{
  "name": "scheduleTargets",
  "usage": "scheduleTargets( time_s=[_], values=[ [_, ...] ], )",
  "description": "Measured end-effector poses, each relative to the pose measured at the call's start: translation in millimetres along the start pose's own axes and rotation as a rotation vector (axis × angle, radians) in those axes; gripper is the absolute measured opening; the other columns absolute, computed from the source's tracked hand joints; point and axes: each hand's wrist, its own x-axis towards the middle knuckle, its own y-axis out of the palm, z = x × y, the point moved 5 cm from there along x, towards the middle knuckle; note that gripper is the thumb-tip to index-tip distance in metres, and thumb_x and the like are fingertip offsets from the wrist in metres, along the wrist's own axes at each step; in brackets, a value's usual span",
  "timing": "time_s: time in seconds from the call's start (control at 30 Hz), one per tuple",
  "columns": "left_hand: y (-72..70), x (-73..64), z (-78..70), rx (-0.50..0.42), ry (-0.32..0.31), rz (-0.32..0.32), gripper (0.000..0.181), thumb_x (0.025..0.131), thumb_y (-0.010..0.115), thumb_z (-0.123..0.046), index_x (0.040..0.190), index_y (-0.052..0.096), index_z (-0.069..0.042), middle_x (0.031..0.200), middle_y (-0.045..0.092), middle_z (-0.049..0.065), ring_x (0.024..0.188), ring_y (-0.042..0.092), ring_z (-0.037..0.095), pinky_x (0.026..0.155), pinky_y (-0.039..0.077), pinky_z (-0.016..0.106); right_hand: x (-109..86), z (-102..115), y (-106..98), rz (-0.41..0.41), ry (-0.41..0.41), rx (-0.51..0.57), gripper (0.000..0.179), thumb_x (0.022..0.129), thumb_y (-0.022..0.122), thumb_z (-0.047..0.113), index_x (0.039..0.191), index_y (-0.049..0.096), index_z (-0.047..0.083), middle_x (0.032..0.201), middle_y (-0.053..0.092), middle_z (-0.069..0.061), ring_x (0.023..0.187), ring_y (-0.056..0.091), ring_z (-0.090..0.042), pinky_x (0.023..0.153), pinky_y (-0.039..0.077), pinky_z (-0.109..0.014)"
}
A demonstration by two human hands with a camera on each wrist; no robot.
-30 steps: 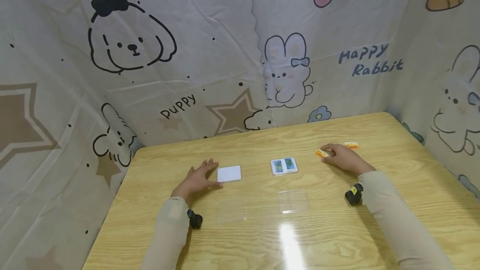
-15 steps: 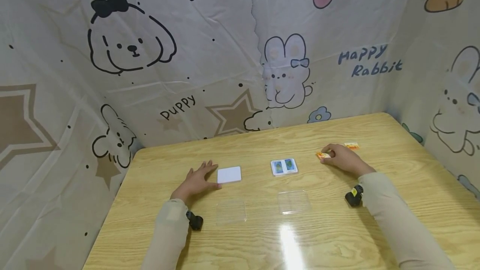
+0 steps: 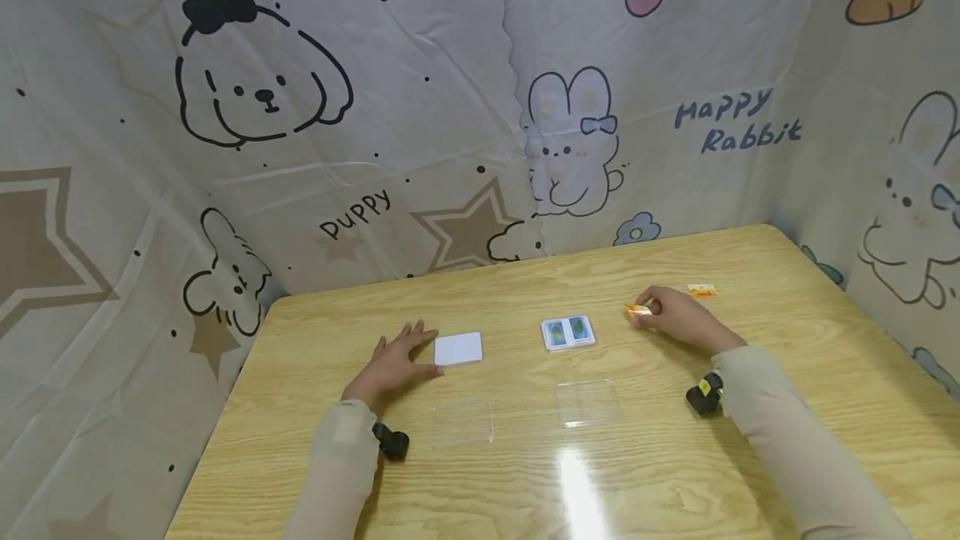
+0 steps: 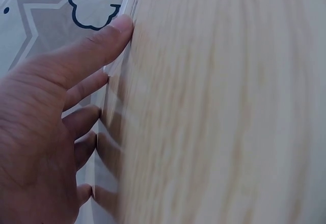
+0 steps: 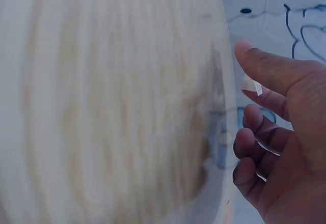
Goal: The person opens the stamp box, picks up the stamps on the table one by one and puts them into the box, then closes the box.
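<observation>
Orange and white, the small card (image 3: 637, 311) sits pinched between thumb and finger of the right grip (image 3: 681, 320); a light, level hold near its edge should keep it from bending or slipping. It looks thin and flat, its print too small to read. Another orange card (image 3: 702, 291) lies just beyond that grip on the tabletop (image 3: 510, 298). The left grip (image 3: 393, 363), fingers spread wide, touches the near edge of a white slab (image 3: 459, 349).
</observation>
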Motion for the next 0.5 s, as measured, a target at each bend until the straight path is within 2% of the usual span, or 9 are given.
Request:
scheduleTargets(
  time_s=[0.2, 0.5],
  values=[
    [0.0, -0.8, 0.2, -0.006, 0.004, -0.002, 0.075, 0.084, 0.071, -0.046, 0.148, 0.041, -0.021, 0.163, 0.013, 0.010, 0.151, 0.004, 0.032, 0.118, -0.008, 0.062, 6.1, 20, 4, 0.006, -0.005, -0.013, 0.036, 0.091, 0.066, 0.023, 0.115, 0.059, -0.002, 0.079, 0.050, -0.005, 0.067, 0.044, -0.015, 0.058, 0.036, -0.027],
    [1.5, 2.3, 4.7, 0.015, 0.013, -0.011, 0.076, 0.085, 0.069, -0.050, 0.149, 0.040, -0.022, 0.162, 0.013, 0.010, 0.151, 0.002, 0.032, 0.117, -0.009, 0.061, 15.8, 72, 22, 0.063, -0.078, -0.056, 0.040, 0.090, 0.068, 0.027, 0.117, 0.060, -0.001, 0.082, 0.049, -0.005, 0.070, 0.044, -0.015, 0.058, 0.034, -0.027]
  ],
)
